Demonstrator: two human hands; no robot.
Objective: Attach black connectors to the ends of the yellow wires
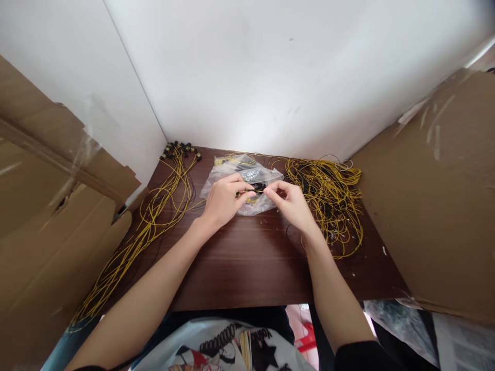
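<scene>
In front of me, my left hand [228, 197] has thumb and index finger pinched on a thin yellow wire [248, 190]. A strand trails from that hand toward the wires on the left. My right hand [288, 200] faces it, a short gap away, its thumb and index fingertips closed at the wire's other side. What exactly sits in the right fingertips is too small to make out. Beneath and behind both hands lies a clear plastic bag [218, 178] with small black and yellow parts, partly hidden by my fingers.
A bundle of yellow wires [154, 226] with black connectors [181, 149] at its far end runs along the left and over the table's front edge. A tangled heap of yellow wires [332, 196] covers the right. Cardboard walls [429, 196] flank the brown table [240, 268]; a white wall [247, 77] stands behind.
</scene>
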